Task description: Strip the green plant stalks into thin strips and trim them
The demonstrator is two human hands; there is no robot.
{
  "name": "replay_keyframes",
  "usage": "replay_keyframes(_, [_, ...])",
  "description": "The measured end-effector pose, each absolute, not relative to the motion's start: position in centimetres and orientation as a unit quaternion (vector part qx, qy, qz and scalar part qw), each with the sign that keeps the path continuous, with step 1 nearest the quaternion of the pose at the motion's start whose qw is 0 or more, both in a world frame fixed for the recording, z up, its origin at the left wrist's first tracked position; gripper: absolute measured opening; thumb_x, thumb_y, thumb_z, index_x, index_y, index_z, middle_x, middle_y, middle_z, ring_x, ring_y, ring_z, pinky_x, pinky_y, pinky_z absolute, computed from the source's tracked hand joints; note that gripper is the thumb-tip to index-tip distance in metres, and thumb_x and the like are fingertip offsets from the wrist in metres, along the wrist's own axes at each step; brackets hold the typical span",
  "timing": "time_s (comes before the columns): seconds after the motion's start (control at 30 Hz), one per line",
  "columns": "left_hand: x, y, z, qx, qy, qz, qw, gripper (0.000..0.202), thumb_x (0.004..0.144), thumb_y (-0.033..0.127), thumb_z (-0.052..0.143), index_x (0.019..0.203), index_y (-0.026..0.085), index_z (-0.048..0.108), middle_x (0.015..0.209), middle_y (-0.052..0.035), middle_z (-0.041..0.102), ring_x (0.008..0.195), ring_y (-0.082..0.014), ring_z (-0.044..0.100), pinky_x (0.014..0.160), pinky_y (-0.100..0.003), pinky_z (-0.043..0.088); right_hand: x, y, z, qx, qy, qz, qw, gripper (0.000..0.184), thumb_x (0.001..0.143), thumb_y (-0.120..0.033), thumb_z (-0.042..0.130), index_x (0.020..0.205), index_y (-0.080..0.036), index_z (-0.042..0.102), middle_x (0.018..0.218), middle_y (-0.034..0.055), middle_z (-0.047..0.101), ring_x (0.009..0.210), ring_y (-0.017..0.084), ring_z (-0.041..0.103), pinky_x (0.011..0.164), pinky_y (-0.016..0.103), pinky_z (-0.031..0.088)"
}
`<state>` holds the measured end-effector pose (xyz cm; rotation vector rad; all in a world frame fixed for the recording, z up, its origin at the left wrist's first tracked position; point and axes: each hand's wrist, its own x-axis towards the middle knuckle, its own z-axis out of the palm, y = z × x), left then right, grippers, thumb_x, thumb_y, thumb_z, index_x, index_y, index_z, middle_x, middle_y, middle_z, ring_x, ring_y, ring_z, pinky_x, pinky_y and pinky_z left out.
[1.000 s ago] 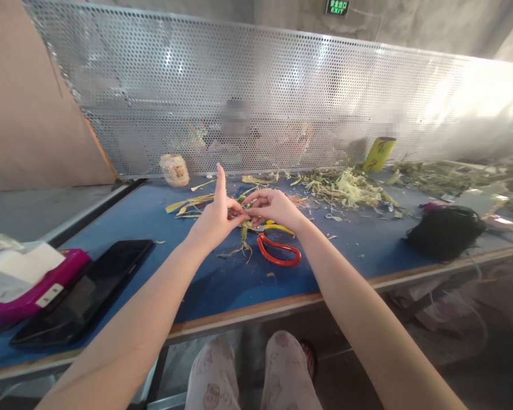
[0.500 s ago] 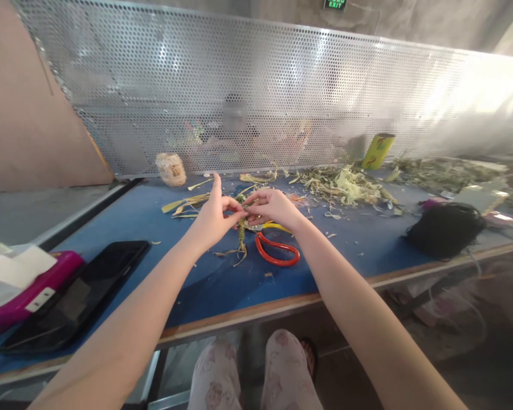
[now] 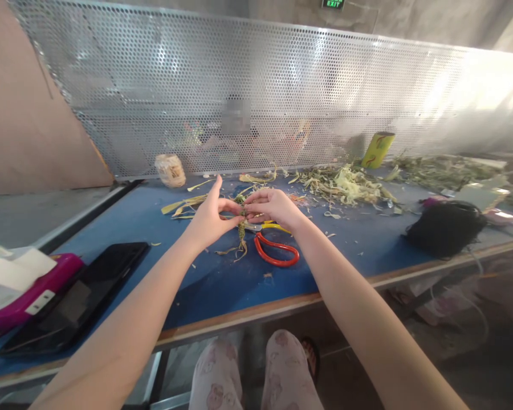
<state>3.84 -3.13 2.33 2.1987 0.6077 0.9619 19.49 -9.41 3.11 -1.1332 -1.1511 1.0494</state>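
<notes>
Between my two hands is a braided piece of dried plant strips (image 3: 241,233), its loose tail ends hanging down onto the blue table. My left hand (image 3: 214,215) pinches it from the left, thumb and fingertips meeting at the braid. From the right, my right hand (image 3: 271,208) has its fingertips closed on the same braid. Under and beside the right hand lie scissors (image 3: 277,250) with red and yellow handles, partly covered. Flat dry strips (image 3: 183,205) lie behind my left hand. Exactly how the strands cross at the fingertips is hidden.
A heap of pale green strips (image 3: 346,185) spreads along the back right, near a yellow-green box (image 3: 378,150). A ball of cord (image 3: 170,170) stands at the back left. A black phone (image 3: 77,296), a magenta power strip (image 3: 47,293) and a black bundle (image 3: 447,228) lie nearer. A perforated metal screen (image 3: 196,85) closes the back.
Both hands stay at the braid. My left hand's fingers have shifted slightly, its thumb and forefinger spreading a little further apart. The scissors and other items have not moved.
</notes>
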Motion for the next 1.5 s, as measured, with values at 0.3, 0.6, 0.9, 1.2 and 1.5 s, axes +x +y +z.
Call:
replay_keyframes(0.3, [4.0,-3.1,2.0,0.836,0.248,0.382,0.307,0.091,0.066,0.021,0.064,0.138,0.016,0.009,0.079,-0.0050,0.067,0.072,-0.0159,0.062,0.065,-0.029,0.048,19.1,-9.4,3.1,-0.491,-0.492,0.444,0.566,0.011,0.063,-0.011,0.067,0.069,-0.014,0.059,0.055,-0.0005,0.062,0.052,0.009,0.060,0.058,0.026,0.056])
replay_keyframes(0.6, [4.6,-3.4,2.0,0.709,0.309,0.395,0.495,0.095,0.063,0.020,0.067,0.137,0.008,0.009,0.080,-0.0093,0.067,0.058,-0.0122,0.058,0.056,-0.026,0.047,19.4,-8.9,2.6,-0.496,-0.542,0.366,0.572,0.016,0.064,-0.020,0.066,0.078,-0.015,0.062,0.062,-0.0002,0.063,0.054,0.008,0.058,0.045,0.018,0.049])
replay_keyframes(0.9, [4.6,-3.4,1.9,0.675,0.266,0.436,0.532,0.092,0.064,0.018,0.067,0.137,0.009,0.011,0.061,-0.0011,0.063,0.040,-0.0064,0.046,0.042,-0.019,0.037,19.2,-8.6,2.3,-0.485,-0.591,0.265,0.588,0.028,0.065,-0.027,0.065,0.091,-0.017,0.064,0.061,-0.0001,0.062,0.048,0.008,0.053,0.036,0.017,0.035])
replay_keyframes(1.2, [4.7,-3.8,2.3,0.666,0.269,0.491,0.493,0.105,0.061,0.014,0.070,0.138,0.015,-0.002,0.075,-0.0026,0.063,0.038,-0.0057,0.048,0.035,-0.017,0.036,18.9,-8.1,1.9,-0.454,-0.602,0.230,0.615,0.029,0.066,-0.025,0.063,0.094,-0.017,0.064,0.070,0.0016,0.066,0.047,0.006,0.050,0.047,0.021,0.045])
replay_keyframes(1.5, [4.8,-3.9,2.5,0.636,0.235,0.491,0.547,0.105,0.062,0.009,0.068,0.138,0.018,-0.004,0.068,-0.0007,0.065,0.042,-0.0056,0.048,0.038,-0.016,0.035,18.5,-8.5,2.0,-0.437,-0.611,0.195,0.630,0.030,0.069,-0.025,0.061,0.097,-0.019,0.064,0.072,0.0008,0.066,0.048,0.006,0.048,0.047,0.021,0.042])
